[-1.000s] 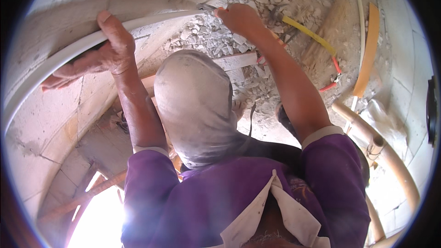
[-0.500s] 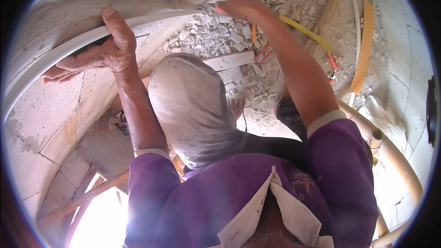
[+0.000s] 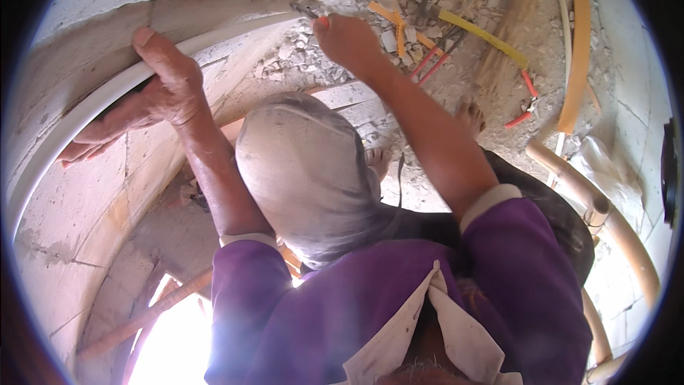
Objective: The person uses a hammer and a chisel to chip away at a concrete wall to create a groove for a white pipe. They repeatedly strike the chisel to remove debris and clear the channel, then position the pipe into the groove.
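Note:
A long white pipe (image 3: 78, 107) curves along the pale block wall. My left hand (image 3: 153, 93) holds it partway along, the thumb laid over its upper side and the fingers stretched below it. At the pipe's far end my right hand (image 3: 347, 43) is closed around a small tool that looks like pliers (image 3: 306, 10), with an orange handle end and metal jaws. The jaws are at or beside the pipe's end; whether they grip it I cannot tell. My fist hides most of the tool's handles.
Broken rubble (image 3: 292, 53) covers the floor by the wall. A red-handled tool (image 3: 431, 64), a yellow strip (image 3: 484, 39), red-handled pliers (image 3: 529, 107) and an orange strip (image 3: 576, 64) lie to the right. Bamboo poles (image 3: 627, 249) and clear plastic (image 3: 605, 171) are at the right.
My right hand has moved left and slightly nearer, bringing the tool's jaws closer along the pipe's end. My left hand has shifted slightly left, still at the pipe.

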